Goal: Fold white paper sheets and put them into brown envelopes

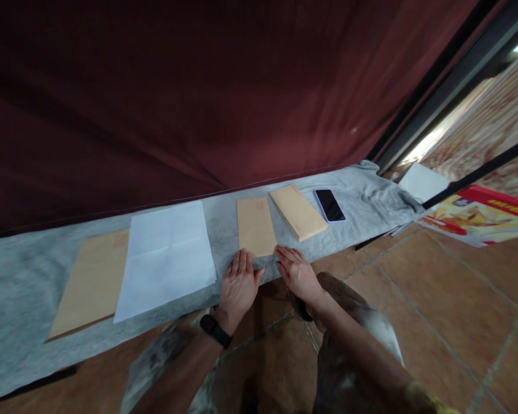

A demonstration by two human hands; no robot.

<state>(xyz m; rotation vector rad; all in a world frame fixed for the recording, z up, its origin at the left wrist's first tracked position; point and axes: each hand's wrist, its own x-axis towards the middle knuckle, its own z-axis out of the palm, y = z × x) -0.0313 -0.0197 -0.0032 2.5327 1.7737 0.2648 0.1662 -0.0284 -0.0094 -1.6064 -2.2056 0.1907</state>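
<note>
A tan paper envelope (256, 224) lies flat in front of me, a small reddish print near its far right corner. My left hand (240, 282) rests its fingertips at the envelope's near left corner, fingers stretched out and thumb spread. At the near right corner lie the fingertips of my right hand (297, 271), also extended flat. Neither hand grips anything. Just right of that envelope sits a stack of tan envelopes (299, 213). To the left, white paper sheets (166, 259) with a crease across them partly cover another pile of tan envelopes (90, 282).
A grey cloth (21, 287) covers the narrow table. A phone (330, 205) with a dark screen lies right of the stack. Behind hangs a dark red curtain (198, 103). At right are a metal post (440, 86) and a colourful printed box (479, 215) above the tiled floor.
</note>
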